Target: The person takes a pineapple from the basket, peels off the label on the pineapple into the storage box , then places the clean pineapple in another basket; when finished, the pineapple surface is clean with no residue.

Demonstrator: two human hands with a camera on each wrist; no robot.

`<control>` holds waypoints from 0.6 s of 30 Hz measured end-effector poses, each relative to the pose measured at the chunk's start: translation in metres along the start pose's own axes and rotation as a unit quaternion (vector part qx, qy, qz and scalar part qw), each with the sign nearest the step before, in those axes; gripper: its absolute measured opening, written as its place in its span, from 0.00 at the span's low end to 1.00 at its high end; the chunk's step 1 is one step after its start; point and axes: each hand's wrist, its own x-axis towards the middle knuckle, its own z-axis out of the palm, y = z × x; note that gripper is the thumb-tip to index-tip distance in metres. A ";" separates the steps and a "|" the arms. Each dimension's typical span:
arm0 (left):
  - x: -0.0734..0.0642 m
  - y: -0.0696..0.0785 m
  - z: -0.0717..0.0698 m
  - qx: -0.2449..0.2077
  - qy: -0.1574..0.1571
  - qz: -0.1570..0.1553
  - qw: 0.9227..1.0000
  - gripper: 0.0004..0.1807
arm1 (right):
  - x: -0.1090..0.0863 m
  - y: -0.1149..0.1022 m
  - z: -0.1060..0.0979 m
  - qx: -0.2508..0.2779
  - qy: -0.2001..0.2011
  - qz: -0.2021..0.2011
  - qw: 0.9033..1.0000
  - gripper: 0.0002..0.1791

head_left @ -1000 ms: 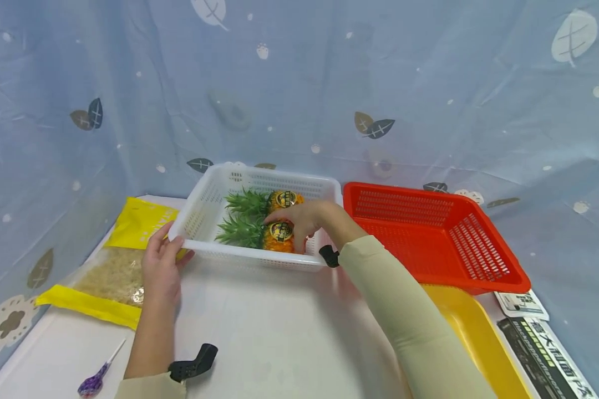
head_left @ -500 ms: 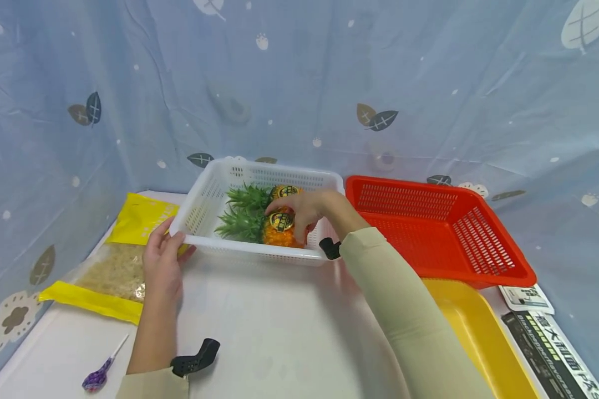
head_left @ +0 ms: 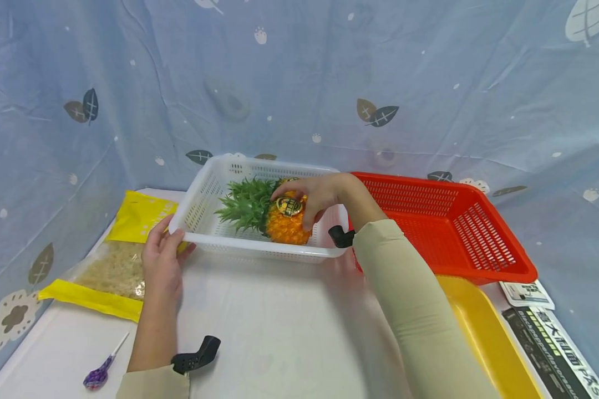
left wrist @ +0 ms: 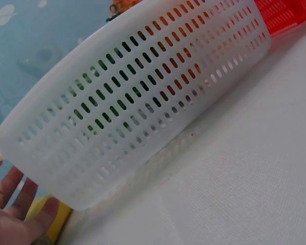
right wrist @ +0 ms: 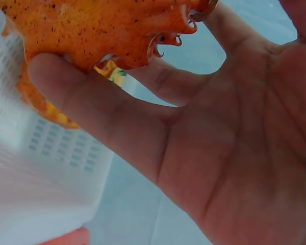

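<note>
My right hand holds an orange pineapple by its sides, its green leaves pointing left and a black and gold label facing up. The pineapple is raised in the white basket. A second pineapple lies behind it, mostly hidden in the head view. Spiky orange skin meets my fingers in the right wrist view. At the basket's front left corner, my left hand grips the rim. Below that corner some fingers extend beside the slotted wall in the left wrist view.
A red basket stands right of the white one, with a yellow tray in front. Flat printed packages lie at far right. On the left are a yellow bag and a purple lollipop.
My right hand has lifted the front pineapple slightly and shifted it right, now covering more of the rear one. My left hand stays at the basket corner. The head view has tilted slightly.
</note>
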 end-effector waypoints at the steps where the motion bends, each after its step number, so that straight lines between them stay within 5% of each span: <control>1: 0.000 0.000 0.000 0.000 0.000 0.000 1.000 0.25 | -0.002 0.000 -0.001 0.002 0.000 -0.001 1.000 0.53; 11: 0.003 -0.001 -0.002 0.006 0.002 0.006 1.000 0.25 | -0.009 0.002 -0.005 0.034 0.001 -0.014 0.999 0.52; 18: 0.003 -0.002 -0.001 -0.001 -0.001 0.007 1.000 0.25 | -0.013 -0.001 -0.009 -0.001 0.018 -0.052 0.998 0.51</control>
